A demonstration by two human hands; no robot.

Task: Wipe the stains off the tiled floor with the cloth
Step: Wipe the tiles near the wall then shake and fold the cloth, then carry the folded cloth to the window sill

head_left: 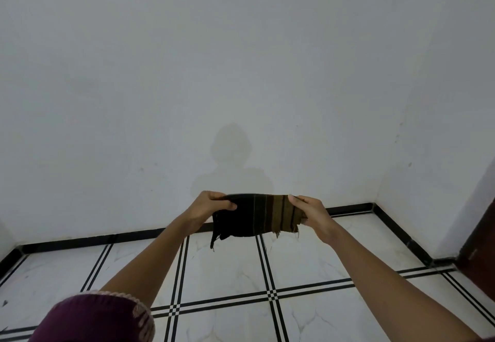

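Above the tiled floor (308, 266), at 12 o'clock, left hand (211, 205) and right hand (308, 211) pinch opposite ends of the cloth (257, 215); soft, light, limp, best bunched centrally.

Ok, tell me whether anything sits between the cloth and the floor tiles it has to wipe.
Nothing visible does. The left hand and right hand hold the cloth stretched in the air, and only open space shows between it and the tiled floor below.
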